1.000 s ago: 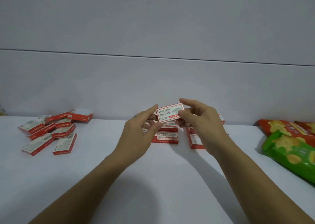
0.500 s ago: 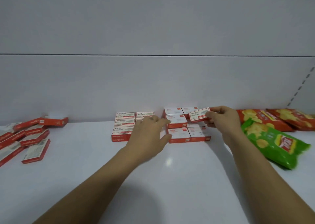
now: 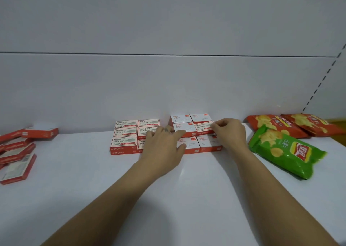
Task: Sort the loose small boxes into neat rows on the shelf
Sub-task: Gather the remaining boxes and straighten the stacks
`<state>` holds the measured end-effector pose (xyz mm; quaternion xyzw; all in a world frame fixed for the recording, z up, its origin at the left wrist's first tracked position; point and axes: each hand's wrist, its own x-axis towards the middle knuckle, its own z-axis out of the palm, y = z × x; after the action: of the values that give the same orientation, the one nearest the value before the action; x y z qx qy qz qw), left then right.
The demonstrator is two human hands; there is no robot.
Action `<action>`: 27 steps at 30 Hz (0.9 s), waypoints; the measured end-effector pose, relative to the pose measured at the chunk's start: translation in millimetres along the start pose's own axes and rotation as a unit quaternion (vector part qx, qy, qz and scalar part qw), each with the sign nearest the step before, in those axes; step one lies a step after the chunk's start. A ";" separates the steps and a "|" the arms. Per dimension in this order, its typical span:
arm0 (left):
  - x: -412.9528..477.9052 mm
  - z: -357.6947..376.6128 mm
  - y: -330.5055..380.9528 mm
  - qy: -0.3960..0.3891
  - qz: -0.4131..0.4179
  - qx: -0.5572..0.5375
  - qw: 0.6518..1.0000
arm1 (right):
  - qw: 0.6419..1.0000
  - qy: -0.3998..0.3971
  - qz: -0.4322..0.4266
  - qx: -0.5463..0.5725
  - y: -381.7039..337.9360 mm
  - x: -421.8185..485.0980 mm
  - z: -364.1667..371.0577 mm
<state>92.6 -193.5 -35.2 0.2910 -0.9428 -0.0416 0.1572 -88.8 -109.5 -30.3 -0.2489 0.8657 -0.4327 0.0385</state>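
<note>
**A:** How far along is the sorting on the shelf point(image 3: 168, 199)?

**B:** Past halfway, I'd judge. The biggest finished piece is the staple block point(image 3: 125, 133), squared up against the back wall. Just beside it on the right stands the paper-clip block point(image 3: 180, 118), equally tidy. What's left is the loose heap point(image 3: 16, 152) at the far left, well apart from both blocks, its boxes lying at all angles.

**A:** And the hands?

**B:** The right hand point(image 3: 230, 133) pinches one staple box point(image 3: 203, 127) by its right end. The box sits tilted on the middle row of the paper-clip block. It's a staple box among paper clips, so I doubt that's its final place. The left hand point(image 3: 162, 146) lies flat with fingers straight, across the gap between the two blocks, holding nothing.

**A:** Counts, biggest things first?

**B:** Three chip bags at the right: one green bag point(image 3: 286, 150) and two red bags point(image 3: 271, 125). The staple block shows six tops, two columns by three rows, and its front edge looks two layers deep. The left hand covers part of it. The paper-clip block shows five tops, and the sixth spot is hidden under the held box. The loose heap has at least five boxes, but the edge of the view cuts it, so I can't count it exactly. One box in hand.
</note>
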 end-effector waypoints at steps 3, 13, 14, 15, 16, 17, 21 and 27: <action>-0.6 -1.3 -0.6 0.002 0.002 -0.007 1.000 | 0.999 0.022 0.000 0.026 -1.5 0.3 -0.1; -2.6 -26.5 -16.4 0.096 -0.037 -0.127 0.987 | 0.929 -0.019 0.018 0.370 -42.9 -35.4 -16.2; -3.6 -31.5 -20.0 0.094 -0.039 -0.119 0.988 | 0.930 -0.043 0.016 0.365 -47.7 -42.6 -10.4; -5.0 -36.9 -26.2 0.090 -0.038 -0.093 0.991 | 0.930 -0.063 0.014 0.362 -52.5 -49.5 -4.3; -7.2 -43.0 -35.4 0.082 -0.038 -0.058 0.994 | 0.929 -0.080 0.011 0.362 -57.1 -55.9 2.2; -10.8 -49.2 -46.9 0.068 -0.043 -0.029 0.996 | 0.928 -0.093 0.006 0.360 -61.1 -61.9 8.7; -41.7 -62.4 -98.7 0.001 -0.104 0.005 0.995 | 0.944 -0.128 -0.033 0.301 -72.6 -81.1 34.4; -63.6 -48.0 -113.4 0.018 -0.130 -0.011 0.991 | 0.973 -0.104 -0.056 0.200 -81.4 -84.9 59.8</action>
<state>218.5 -250.9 -26.4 0.4098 -0.8936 -0.0667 0.1707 34.5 -154.6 -17.6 -0.3277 0.7378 -0.5700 0.1532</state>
